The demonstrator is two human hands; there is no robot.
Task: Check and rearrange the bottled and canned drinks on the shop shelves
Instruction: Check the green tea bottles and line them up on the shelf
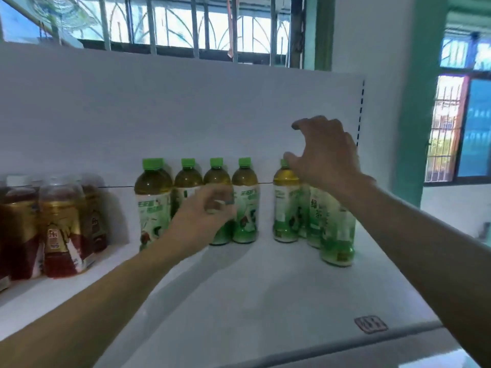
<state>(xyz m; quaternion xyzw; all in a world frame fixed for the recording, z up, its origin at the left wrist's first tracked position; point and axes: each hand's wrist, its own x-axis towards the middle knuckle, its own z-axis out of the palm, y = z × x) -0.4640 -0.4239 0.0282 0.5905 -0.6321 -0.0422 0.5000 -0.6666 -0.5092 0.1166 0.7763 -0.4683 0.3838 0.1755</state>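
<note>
Four green bottles [152, 197] in row at back of shelf [265, 288], gap, then cluster [285, 208] of more at right, L hand [202, 217] blurred in front of row, grip cannot tell, R hand [324, 158] spread above cluster caps, brown bottles [61, 227] far left

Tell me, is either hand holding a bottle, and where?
Right hand hovers open above the right-hand bottles, holding nothing. Left hand curls at the label of a green tea bottle; blur hides any grip.
</note>
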